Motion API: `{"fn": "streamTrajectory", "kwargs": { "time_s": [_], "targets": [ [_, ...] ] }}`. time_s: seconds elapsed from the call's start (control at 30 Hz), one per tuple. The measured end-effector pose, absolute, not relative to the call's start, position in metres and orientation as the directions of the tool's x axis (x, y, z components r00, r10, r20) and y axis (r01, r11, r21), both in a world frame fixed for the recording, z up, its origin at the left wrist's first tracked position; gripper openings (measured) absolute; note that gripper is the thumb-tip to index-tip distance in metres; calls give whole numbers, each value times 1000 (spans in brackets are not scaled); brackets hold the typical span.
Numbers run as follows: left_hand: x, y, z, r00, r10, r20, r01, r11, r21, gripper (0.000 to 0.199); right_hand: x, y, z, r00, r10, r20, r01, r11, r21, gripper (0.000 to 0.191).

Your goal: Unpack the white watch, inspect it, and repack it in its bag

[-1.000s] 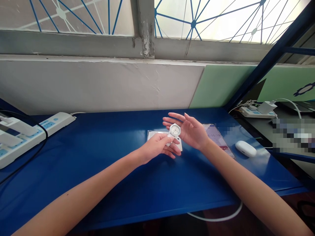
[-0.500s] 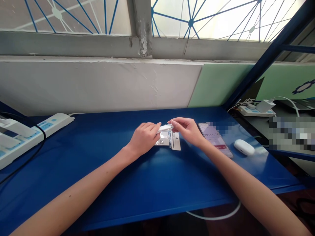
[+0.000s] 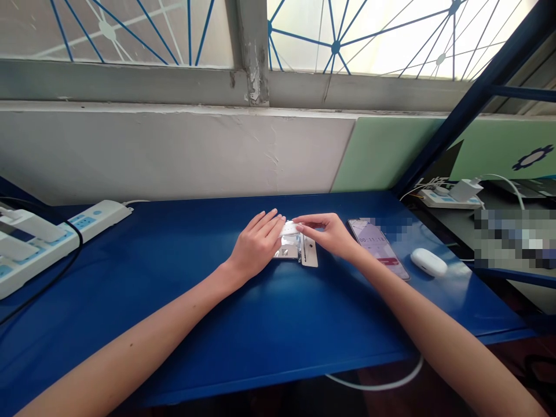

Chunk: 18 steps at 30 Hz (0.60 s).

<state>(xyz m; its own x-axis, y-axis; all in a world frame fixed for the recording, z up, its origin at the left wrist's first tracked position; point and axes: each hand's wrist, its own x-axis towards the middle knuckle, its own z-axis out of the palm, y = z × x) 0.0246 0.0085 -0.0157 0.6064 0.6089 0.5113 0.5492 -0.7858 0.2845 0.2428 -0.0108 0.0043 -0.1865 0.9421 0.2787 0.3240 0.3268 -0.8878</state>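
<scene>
My left hand (image 3: pixel 257 242) lies with its fingers stretched out side by side, the fingertips over the left end of a small white packet (image 3: pixel 290 227). From the other side, the fingertips of my right hand (image 3: pixel 326 233) pinch the packet's right end. Just below it on the desk sits a clear plastic package (image 3: pixel 286 250) with a white piece inside. A pale hang tab (image 3: pixel 310 256) with a dark slot sticks out at its right. My left fingers hide part of the packet, so its contents cannot be made out.
A phone (image 3: pixel 377 248) showing a timer lies right of my right hand, with a white earbud case (image 3: pixel 428 262) beyond it. A power strip (image 3: pixel 99 215) with plugs and a black cable occupies the left of the blue desk (image 3: pixel 243 341). Wall and window stand behind.
The white packet has come down from a tilted hold to lie flatter over the package. My left fingers have straightened from a curled grip. My right fingertips have shifted slightly left.
</scene>
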Motion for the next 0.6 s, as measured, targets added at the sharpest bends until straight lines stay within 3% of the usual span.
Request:
{"fn": "streamTrajectory", "kwargs": {
  "time_s": [0.17, 0.27, 0.43, 0.6],
  "targets": [
    [25, 8, -17, 635, 585, 504, 508, -808, 298, 40, 243, -9, 6, -232, 950, 208, 209, 257, -943, 37],
    [26, 7, -16, 668, 582, 464, 513, -812, 280, 40, 244, -9, 7, -248, 942, 225, 277, 292, -916, 31],
    [27, 8, -21, 732, 580, 357, 473, -810, 345, 42, 249, -8, 4, -252, 919, 304, 578, 395, -714, 20],
    [25, 10, -27, 738, 607, 295, 455, -771, 446, 41, 255, -8, 4, -369, 873, 319, 688, 487, -537, 21]
  ]
}}
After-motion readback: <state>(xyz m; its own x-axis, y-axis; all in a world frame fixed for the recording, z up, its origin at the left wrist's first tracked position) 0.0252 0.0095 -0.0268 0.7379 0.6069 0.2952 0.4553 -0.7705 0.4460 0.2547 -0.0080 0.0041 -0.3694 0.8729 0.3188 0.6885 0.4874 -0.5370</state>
